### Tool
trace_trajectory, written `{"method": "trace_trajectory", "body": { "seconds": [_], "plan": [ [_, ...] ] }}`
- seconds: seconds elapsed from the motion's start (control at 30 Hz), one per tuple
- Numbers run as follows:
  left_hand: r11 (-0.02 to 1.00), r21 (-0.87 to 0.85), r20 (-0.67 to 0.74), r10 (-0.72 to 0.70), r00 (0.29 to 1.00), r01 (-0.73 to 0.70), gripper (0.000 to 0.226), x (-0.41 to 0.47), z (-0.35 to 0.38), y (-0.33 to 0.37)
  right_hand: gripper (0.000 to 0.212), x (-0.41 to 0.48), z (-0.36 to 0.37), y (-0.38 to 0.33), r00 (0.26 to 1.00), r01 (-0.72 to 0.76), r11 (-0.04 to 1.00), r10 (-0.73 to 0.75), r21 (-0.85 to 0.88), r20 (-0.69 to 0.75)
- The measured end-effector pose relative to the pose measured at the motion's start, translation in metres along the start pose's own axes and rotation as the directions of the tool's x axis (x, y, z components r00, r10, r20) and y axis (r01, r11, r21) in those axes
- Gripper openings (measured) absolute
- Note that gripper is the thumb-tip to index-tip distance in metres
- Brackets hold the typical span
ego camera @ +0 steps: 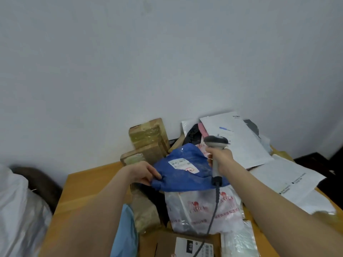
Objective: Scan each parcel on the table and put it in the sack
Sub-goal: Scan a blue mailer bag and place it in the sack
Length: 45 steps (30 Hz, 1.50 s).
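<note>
Blue parcel: held over bench pile, label faced up.
L grip: curled round parcel's L edge.
R grip: wrapped round scanner handle.
Risk: scan may be missed, as film is crumpled; parcel could be dropped from the one-edge hold.

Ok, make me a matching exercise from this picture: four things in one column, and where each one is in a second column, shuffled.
Things
1. blue parcel
2. scanner
3. taped boxes
4. white sack

Places
A. stacked against the wall
B. gripped in the right hand
C. beside the table, far left
D. held by the left hand

Pairs: 1-D, 2-B, 3-A, 4-C
</note>
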State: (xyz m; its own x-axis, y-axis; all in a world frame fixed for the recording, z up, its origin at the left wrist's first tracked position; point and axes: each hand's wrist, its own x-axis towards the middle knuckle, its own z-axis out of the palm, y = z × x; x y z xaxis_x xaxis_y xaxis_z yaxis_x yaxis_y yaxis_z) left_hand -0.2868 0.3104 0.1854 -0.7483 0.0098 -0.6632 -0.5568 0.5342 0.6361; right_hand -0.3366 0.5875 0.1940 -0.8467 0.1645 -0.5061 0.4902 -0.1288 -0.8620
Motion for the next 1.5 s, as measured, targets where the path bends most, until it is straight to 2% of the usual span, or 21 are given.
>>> {"method": "trace_trajectory", "body": {
  "seconds": [0.07, 0.13, 0.17, 0.27, 0.37, 0.4, 0.47, 0.53, 0.67, 0.73, 0.83, 0.97, 1.03, 1.23, 1.37, 1.5],
  "plan": [
    [0.991, -0.110, -0.089, -0.081, 0.993, 0.071, 0.032, 0.008, 0.011, -0.026, 0.015, 0.002, 0.005, 0.014, 0.999, -0.031, 0.999, 0.032, -0.038, 0.034],
    [0.966, -0.241, -0.203, -0.143, 0.969, 0.092, 0.010, 0.016, 0.025, -0.048, 0.014, 0.005, 0.011, 0.027, 0.996, -0.057, 0.996, 0.062, -0.069, 0.066],
    [0.951, -0.298, -0.255, -0.165, 0.953, 0.085, 0.009, 0.021, 0.032, -0.059, 0.013, 0.005, 0.014, 0.034, 0.994, -0.070, 0.993, 0.078, -0.093, 0.083],
    [0.951, -0.303, -0.413, -0.185, 0.892, 0.057, 0.034, 0.038, 0.047, -0.086, 0.012, 0.005, 0.025, 0.054, 0.988, -0.096, 0.983, 0.113, -0.156, 0.105],
    [0.909, -0.417, -0.419, -0.205, 0.885, 0.013, 0.092, 0.045, 0.054, -0.098, 0.019, 0.009, 0.033, 0.072, 0.991, -0.092, 0.982, 0.107, -0.165, 0.080],
    [0.897, -0.442, -0.415, -0.188, 0.890, -0.017, 0.102, 0.047, 0.054, -0.099, 0.022, 0.010, 0.034, 0.076, 0.992, -0.086, 0.981, 0.100, -0.173, 0.072],
    [0.899, -0.433, -0.411, -0.137, 0.901, -0.061, 0.108, 0.054, 0.054, -0.097, 0.025, 0.014, 0.037, 0.083, 0.996, -0.063, 0.978, 0.076, -0.199, 0.056],
    [0.912, -0.404, -0.396, -0.104, 0.913, -0.072, 0.097, 0.061, 0.054, -0.095, 0.027, 0.019, 0.039, 0.091, 0.997, -0.042, 0.978, 0.053, -0.207, 0.048],
    [0.956, -0.292, -0.447, -0.159, 0.880, 0.025, 0.057, 0.071, 0.059, -0.096, 0.025, 0.021, 0.040, 0.101, 0.994, -0.056, 0.977, 0.073, -0.207, 0.077],
    [0.943, -0.332, -0.468, -0.185, 0.864, 0.022, 0.045, 0.072, 0.060, -0.095, 0.025, 0.019, 0.041, 0.104, 0.989, -0.087, 0.980, 0.107, -0.180, 0.103],
    [0.884, -0.467, -0.451, -0.227, 0.864, -0.012, 0.044, 0.068, 0.057, -0.090, 0.025, 0.015, 0.043, 0.104, 0.981, -0.105, 0.982, 0.128, -0.155, 0.143],
    [0.867, -0.499, -0.462, -0.242, 0.854, -0.024, 0.057, 0.058, 0.059, -0.078, 0.023, 0.000, 0.046, 0.100, 0.965, -0.125, 0.983, 0.151, -0.132, 0.213],
    [0.870, -0.492, -0.485, -0.235, 0.842, -0.041, 0.049, 0.053, 0.060, -0.074, 0.024, -0.009, 0.046, 0.098, 0.965, -0.116, 0.985, 0.142, -0.125, 0.219],
    [0.876, -0.452, -0.578, -0.143, 0.803, -0.169, 0.010, 0.022, 0.041, -0.061, 0.005, -0.044, 0.041, 0.087, 0.976, -0.044, 0.999, 0.042, 0.005, 0.212],
    [0.864, -0.458, -0.589, -0.119, 0.799, -0.209, 0.014, -0.001, 0.026, -0.059, 0.010, -0.076, 0.037, 0.097, 0.976, 0.004, 1.000, 0.001, -0.025, 0.219],
    [0.808, -0.532, -0.595, -0.147, 0.790, -0.251, 0.012, -0.013, 0.025, -0.064, 0.004, -0.102, 0.035, 0.113, 0.968, 0.003, 0.999, 0.009, -0.047, 0.252]
  ]
}}
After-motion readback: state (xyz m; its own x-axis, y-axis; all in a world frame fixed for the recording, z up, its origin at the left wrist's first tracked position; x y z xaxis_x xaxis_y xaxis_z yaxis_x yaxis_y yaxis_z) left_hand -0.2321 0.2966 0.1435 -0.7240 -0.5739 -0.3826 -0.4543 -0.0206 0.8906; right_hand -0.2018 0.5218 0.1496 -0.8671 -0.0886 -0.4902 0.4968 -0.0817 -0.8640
